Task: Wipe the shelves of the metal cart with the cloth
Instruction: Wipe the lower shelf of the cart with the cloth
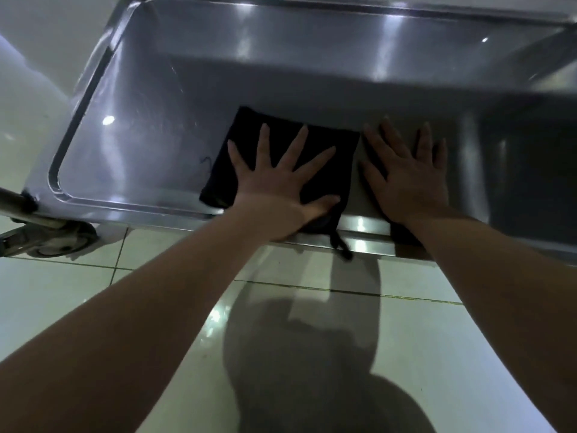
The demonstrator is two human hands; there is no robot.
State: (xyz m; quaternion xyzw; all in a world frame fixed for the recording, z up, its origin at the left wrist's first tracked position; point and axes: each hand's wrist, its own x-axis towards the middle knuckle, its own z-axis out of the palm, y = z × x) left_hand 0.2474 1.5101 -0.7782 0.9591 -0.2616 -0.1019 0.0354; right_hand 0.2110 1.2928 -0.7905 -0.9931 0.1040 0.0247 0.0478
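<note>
A: From the left, what comes first?
B: At 8 o'clock a wheel stands on the tiled floor. Above it begins the shelf, a shiny steel tray with a raised rim.
A: Where is the cloth?
B: The cloth is dark and folded. It lies flat on the shelf near the front rim, a little left of the middle.
A: Which hand has it?
B: The left hand. It lies on top with fingers straight and spread; it presses the cloth down and does not grasp it. The fingers point to about 12 o'clock.
A: And the other?
B: The right hand is at 3 o'clock from the cloth, just beside its edge. It is flat too, palm on bare steel, and holds nothing. I think it only gives support.
A: What decides the next stroke?
B: The cloth is almost square, so its own axis says little. The shelf is long from 9 to 3 o'clock. Much bare steel lies toward 9 and 10 o'clock from the cloth. Toward 3 the right hand is in the way, and beyond it the shelf is in dark shadow.
A: Your judgement?
B: A stroke toward 9 o'clock seems easiest for the left hand. For 3 o'clock the right hand should lift first.
</note>
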